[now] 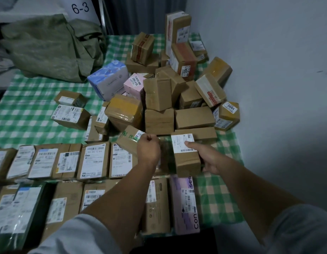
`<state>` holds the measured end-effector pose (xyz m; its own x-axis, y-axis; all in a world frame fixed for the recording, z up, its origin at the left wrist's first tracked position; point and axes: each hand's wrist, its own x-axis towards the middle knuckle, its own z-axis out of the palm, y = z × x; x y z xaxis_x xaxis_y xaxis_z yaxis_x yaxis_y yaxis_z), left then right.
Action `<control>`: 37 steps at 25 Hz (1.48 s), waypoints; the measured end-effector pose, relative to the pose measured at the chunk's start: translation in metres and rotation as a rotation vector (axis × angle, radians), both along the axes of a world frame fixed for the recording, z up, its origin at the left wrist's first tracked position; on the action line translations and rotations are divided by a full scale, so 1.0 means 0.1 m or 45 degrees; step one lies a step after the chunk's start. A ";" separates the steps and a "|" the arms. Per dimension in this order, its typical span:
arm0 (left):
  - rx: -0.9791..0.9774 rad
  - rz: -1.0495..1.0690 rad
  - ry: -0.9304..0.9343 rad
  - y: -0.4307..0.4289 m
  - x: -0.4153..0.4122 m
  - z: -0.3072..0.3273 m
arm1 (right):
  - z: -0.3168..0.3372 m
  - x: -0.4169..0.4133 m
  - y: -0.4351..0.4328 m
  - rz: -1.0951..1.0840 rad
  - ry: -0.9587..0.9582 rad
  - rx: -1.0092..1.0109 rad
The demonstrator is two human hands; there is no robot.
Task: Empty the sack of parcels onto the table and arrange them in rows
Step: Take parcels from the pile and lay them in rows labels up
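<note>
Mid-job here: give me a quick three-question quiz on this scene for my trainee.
1. True or false: the sack lies crumpled at the table's far left.
2. The right hand holds: A the sack, B a labelled box, C nothing.
3. Fill in: the rightmost box bears sticker number ____.
Key: 1 true; 2 B; 3 3001.

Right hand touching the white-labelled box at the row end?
Touching. Head view: the right hand grips the white-labelled box, thumb lying on its label.
</note>
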<state>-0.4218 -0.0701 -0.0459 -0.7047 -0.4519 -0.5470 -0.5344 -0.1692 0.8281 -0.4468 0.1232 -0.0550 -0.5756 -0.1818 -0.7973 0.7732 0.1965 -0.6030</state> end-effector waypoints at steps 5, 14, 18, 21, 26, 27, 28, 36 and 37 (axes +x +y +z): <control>-0.165 0.054 -0.005 -0.15 -0.01 -0.11 | -0.15 -0.05 -0.10 0.002 -0.043 -0.023; -0.318 0.138 -0.002 -0.22 0.04 -0.19 | -0.36 -0.12 -0.21 0.011 -0.087 -0.041; -0.432 0.180 0.017 -0.28 0.06 -0.22 | -0.44 -0.06 -0.24 0.042 -0.118 0.088; -0.434 0.235 0.023 -0.34 0.06 -0.25 | -0.44 -0.03 -0.26 0.058 -0.106 0.201; -0.470 0.291 0.066 -0.37 0.08 -0.25 | -0.44 -0.04 -0.27 0.001 -0.022 0.329; -0.468 0.306 0.046 -0.39 0.08 -0.27 | -0.40 -0.05 -0.25 0.004 -0.005 0.360; -0.471 0.316 0.013 -0.42 0.07 -0.33 | -0.36 -0.04 -0.22 0.022 -0.003 0.391; -0.470 0.236 -0.504 -0.42 0.02 -0.41 | -0.21 0.26 -0.15 0.444 -0.239 0.590; -0.440 0.212 -0.518 -0.41 0.01 -0.43 | -0.20 0.30 -0.16 0.470 -0.244 0.596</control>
<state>-0.4213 -0.1113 -0.0890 -0.3717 -0.7402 -0.5603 -0.8117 -0.0338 0.5831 -0.4167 0.1068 -0.0751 -0.3801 0.0520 -0.9235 0.6898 0.6811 -0.2455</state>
